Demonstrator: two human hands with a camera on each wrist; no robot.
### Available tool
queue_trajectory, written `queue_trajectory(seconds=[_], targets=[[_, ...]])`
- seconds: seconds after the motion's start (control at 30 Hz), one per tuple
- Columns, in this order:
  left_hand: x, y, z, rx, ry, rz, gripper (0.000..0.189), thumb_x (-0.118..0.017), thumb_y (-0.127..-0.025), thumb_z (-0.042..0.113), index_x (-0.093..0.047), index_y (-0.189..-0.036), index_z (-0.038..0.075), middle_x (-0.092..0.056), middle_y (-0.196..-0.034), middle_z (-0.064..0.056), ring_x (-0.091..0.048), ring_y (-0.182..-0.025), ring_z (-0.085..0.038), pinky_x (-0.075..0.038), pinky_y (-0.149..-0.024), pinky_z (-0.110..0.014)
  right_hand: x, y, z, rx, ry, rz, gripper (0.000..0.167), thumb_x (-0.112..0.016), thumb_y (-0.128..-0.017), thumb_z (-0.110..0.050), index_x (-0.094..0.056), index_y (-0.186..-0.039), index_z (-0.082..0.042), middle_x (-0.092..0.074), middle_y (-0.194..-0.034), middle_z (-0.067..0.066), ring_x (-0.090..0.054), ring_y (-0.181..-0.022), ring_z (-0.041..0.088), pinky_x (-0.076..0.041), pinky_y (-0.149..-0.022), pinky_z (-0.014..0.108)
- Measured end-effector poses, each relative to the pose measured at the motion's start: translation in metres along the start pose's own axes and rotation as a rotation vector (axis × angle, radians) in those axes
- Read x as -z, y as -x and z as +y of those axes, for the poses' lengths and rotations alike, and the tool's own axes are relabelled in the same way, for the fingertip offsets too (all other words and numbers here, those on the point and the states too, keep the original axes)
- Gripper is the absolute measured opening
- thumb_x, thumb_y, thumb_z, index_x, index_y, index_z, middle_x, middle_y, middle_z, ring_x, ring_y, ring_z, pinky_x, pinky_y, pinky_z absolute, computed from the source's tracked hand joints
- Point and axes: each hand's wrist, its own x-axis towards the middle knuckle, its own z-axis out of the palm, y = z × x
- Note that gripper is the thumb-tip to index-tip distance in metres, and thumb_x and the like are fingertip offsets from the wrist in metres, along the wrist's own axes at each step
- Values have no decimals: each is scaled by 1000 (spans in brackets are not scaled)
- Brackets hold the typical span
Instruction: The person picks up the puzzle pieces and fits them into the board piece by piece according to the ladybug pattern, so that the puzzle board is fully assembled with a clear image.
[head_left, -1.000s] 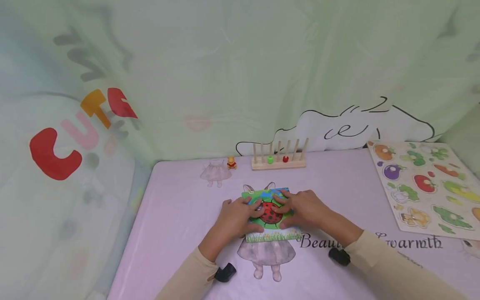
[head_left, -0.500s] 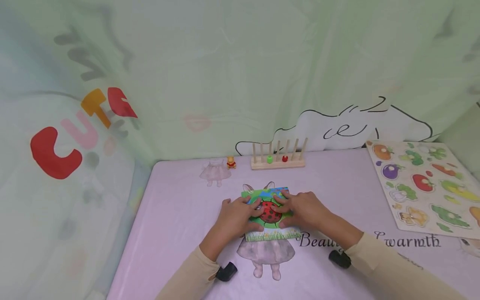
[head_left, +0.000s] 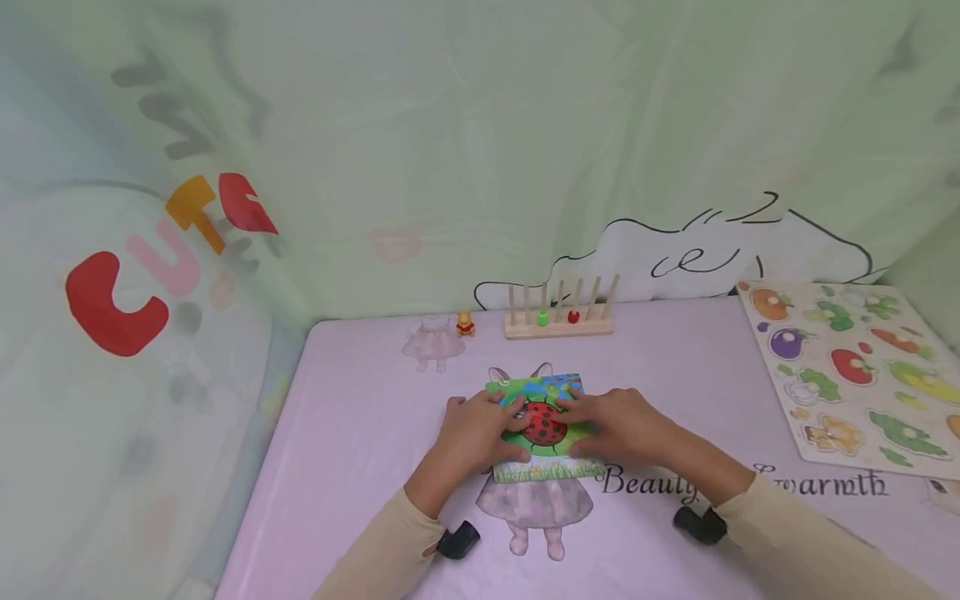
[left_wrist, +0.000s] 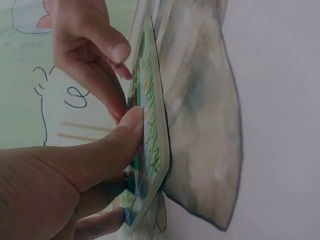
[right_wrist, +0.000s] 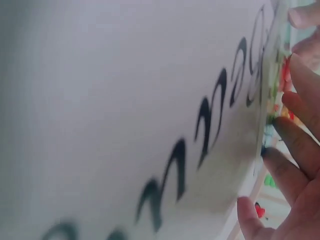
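A thin, squarish picture board [head_left: 543,427] printed with a red ladybug on green lies flat on the pink tablecloth, in the middle of the head view. My left hand [head_left: 474,429] rests on its left side with fingers spread; in the left wrist view the thumb [left_wrist: 132,119] touches the top face near the grassy edge. On the opposite side, my right hand [head_left: 624,427] is spread over the board's right edge, fingertips right at the surface. The right wrist view shows the right fingers [right_wrist: 295,142] extended and apart. Neither hand grips anything.
Behind the board stands a wooden peg rack [head_left: 558,329] with a green bead [head_left: 543,318] and a red bead [head_left: 573,317]. A small yellow bear figure [head_left: 466,324] is left of it. At the right lies a large vegetable puzzle board [head_left: 817,400].
My right hand has shifted slightly right, its fingers drawing off the ladybug toward the board's edge. The left hand and the board have stayed in place.
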Motion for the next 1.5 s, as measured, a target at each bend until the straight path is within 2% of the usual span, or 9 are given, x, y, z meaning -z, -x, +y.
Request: queue_trajectory(seconds=[0.1,0.2,0.33,0.5,0.7,0.97,1.17,1.3,1.5], targets=[[1,0,1,10,22,1,64,-75,-81,62,-59,-141,43,-53,-152,14,-46,-145,-18,-45,-100,-54,4,9,6,21,-78,14,47,-84,-84,-32,-74,-128,-18,-72,-130,0,-68,-122,29,-54,-97,53],[3,0,2,19,42,0,63,-77,-80,60,-61,-139,43,-52,-152,15,-46,-145,-18,-45,-98,-52,9,21,11,14,-165,43,41,-84,-84,-30,-76,-122,-17,-76,-119,-3,-72,-115,24,-57,-94,47],[3,0,2,22,48,-6,63,-78,-80,59,-61,-138,43,-52,-153,15,-45,-145,-18,-45,-98,-52,17,37,18,-75,-244,71,31,-83,-84,-32,-80,-114,-21,-78,-109,-8,-73,-101,12,-59,-86,36],[3,-1,2,18,45,-11,63,-77,-80,59,-61,-139,42,-51,-153,15,-45,-146,-18,-46,-97,-51,27,62,30,-125,-273,85,28,-82,-85,-37,-80,-110,-25,-78,-102,-13,-64,-88,-4,-55,-76,24],[5,-1,3,27,30,-25,63,-77,-80,61,-59,-139,44,-51,-153,17,-44,-146,-16,-46,-97,-50,40,88,50,-86,-266,98,26,-83,-83,-38,-81,-105,-25,-75,-95,-16,-58,-81,-4,-49,-68,22],[2,-2,3,23,26,-18,63,-77,-80,61,-60,-139,44,-51,-153,17,-45,-146,-16,-46,-98,-50,48,114,75,-135,-291,-21,28,-83,-84,-37,-81,-108,-25,-71,-90,-16,-56,-78,-1,-46,-64,20],[1,-2,2,17,20,-19,65,-75,-81,62,-58,-141,44,-50,-154,16,-43,-147,-17,-46,-100,-51,43,134,92,-132,-324,-119,29,-83,-83,-37,-79,-109,-24,-68,-89,-18,-56,-77,-1,-45,-64,19],[0,-1,1,17,18,-27,66,-74,-82,63,-56,-143,44,-49,-155,16,-42,-148,-18,-45,-101,-51,39,146,102,-129,-346,-152,29,-84,-81,-36,-79,-108,-25,-70,-90,-17,-56,-77,-1,-46,-65,19],[-1,2,0,-12,15,-14,63,-71,-85,62,-56,-143,43,-45,-157,16,-42,-149,-19,-45,-101,-54,31,159,113,-196,-364,-211,36,-87,-77,-36,-76,-110,-26,-62,-86,-15,-52,-74,1,-42,-61,21]])
